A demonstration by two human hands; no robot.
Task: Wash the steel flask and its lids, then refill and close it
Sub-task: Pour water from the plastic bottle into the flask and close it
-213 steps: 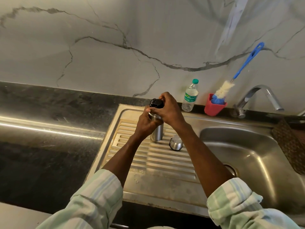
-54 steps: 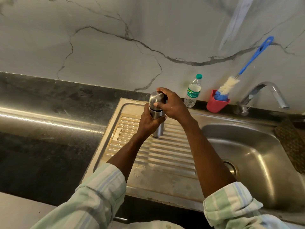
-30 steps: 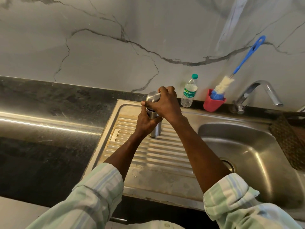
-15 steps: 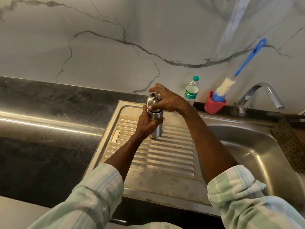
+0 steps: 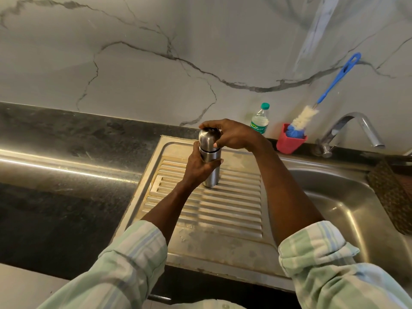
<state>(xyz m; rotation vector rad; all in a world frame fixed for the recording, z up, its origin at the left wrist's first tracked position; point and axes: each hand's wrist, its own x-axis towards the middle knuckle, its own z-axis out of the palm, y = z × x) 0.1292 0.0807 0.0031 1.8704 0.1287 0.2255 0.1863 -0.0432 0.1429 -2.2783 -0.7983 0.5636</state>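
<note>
The steel flask (image 5: 211, 175) stands upright on the ribbed steel drainboard (image 5: 223, 210), near its far edge. My left hand (image 5: 198, 167) is wrapped around the flask's body. Its rounded steel outer lid (image 5: 207, 140) sits on top, and my right hand (image 5: 231, 134) grips that lid from above with fingers and thumb. A dark seam shows between lid and body. The inner black lid is hidden under the steel one.
The sink basin (image 5: 347, 210) lies to the right, with a tap (image 5: 350, 130) behind it. A small plastic water bottle (image 5: 259, 120) and a red holder (image 5: 289, 141) with a blue-handled bottle brush (image 5: 330, 85) stand against the marble wall. Dark countertop (image 5: 66, 175) stretches left; a woven mat (image 5: 392, 195) sits at far right.
Seven seconds ago the black inner lid was under my right hand and the steel lid lay on the drainboard. Now the steel lid sits on the flask, my right hand regripping it.
</note>
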